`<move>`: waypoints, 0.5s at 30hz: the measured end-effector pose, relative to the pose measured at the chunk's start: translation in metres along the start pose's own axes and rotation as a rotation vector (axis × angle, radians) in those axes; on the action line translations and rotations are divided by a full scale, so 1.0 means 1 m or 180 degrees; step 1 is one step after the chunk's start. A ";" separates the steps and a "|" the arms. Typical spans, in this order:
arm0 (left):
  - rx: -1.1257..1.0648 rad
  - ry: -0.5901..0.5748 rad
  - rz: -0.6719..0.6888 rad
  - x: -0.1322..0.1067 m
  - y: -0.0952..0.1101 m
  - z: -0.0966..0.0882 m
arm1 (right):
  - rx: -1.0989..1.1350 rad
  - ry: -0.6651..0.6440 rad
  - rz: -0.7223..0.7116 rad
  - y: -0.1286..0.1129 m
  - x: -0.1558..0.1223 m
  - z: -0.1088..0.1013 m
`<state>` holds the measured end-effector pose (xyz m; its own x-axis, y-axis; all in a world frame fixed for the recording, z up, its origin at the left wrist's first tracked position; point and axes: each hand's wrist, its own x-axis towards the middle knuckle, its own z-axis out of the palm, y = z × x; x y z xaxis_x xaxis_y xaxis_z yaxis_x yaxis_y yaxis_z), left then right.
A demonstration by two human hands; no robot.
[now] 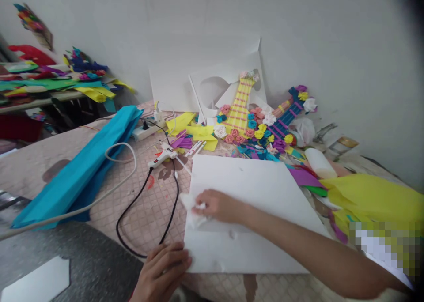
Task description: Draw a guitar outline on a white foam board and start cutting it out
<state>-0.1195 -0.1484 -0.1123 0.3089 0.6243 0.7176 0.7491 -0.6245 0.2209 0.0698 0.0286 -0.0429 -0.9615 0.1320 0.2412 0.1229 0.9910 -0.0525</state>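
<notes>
A large white board (251,183), perhaps foam or card, lies flat on the table. On its left part my right hand (217,205) is closed around a crumpled white tissue (195,218), pressing it to the surface; the forearm crosses the board from the right. My left hand (167,262) rests at the board's lower left corner, fingers laid over the table edge and fingertips touching the board, holding nothing. Beyond the board's left edge lies a white glue gun (163,156) with a looping black cord (175,200).
Folded blue crepe paper (82,160) and a pale cable (99,200) lie on the left, near a power strip (147,130). Flower-trimmed yellow (241,107) and blue (285,121) pieces lean at the back. Yellow sheeting (374,196) and a white roll (319,163) are on the right.
</notes>
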 end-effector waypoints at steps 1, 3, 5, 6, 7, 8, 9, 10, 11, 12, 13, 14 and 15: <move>-0.0008 -0.0011 -0.0003 0.000 0.000 0.000 | -0.0014 0.0058 0.0150 0.024 0.001 -0.001; -0.0011 -0.0032 -0.0007 0.001 0.000 -0.001 | -0.0089 0.0259 0.0617 0.074 -0.002 -0.008; 0.0008 -0.0016 -0.0028 0.002 0.001 -0.001 | -0.0187 0.0520 0.1146 0.115 -0.011 -0.023; 0.0022 -0.0004 -0.0040 0.002 0.002 -0.002 | -0.0223 0.0637 0.1340 0.127 -0.016 -0.030; 0.0036 0.0003 -0.0068 0.003 0.003 -0.002 | -0.0248 0.0737 0.1483 0.133 -0.021 -0.037; 0.0043 -0.0001 -0.0105 0.005 0.004 -0.003 | -0.0266 0.0806 0.1578 0.131 -0.024 -0.043; 0.0040 -0.0011 -0.0124 0.006 0.005 -0.003 | -0.0236 0.0835 0.1569 0.122 -0.027 -0.046; 0.0036 -0.0040 -0.0127 0.007 0.005 -0.004 | -0.0148 0.0823 0.1443 0.107 -0.028 -0.047; 0.0035 -0.0080 -0.0119 0.008 0.005 -0.005 | -0.0049 0.0767 0.1269 0.088 -0.028 -0.046; 0.0040 -0.0137 -0.0082 0.009 0.005 -0.006 | 0.0214 0.0673 0.0842 0.066 -0.027 -0.043; 0.0048 -0.0191 -0.0046 0.010 0.005 -0.007 | 0.0439 0.0533 0.0422 0.044 -0.025 -0.038; 0.0058 -0.0254 -0.0032 0.011 0.006 -0.008 | 0.0552 0.0379 0.0140 0.023 -0.023 -0.032; 0.0067 -0.0318 -0.0043 0.012 0.006 -0.009 | 0.0536 0.0208 -0.0107 0.007 -0.021 -0.025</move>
<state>-0.1165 -0.1489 -0.0967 0.3549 0.6768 0.6450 0.7654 -0.6065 0.2153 0.0966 0.0333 -0.0240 -0.9456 0.1054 0.3078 0.0428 0.9781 -0.2035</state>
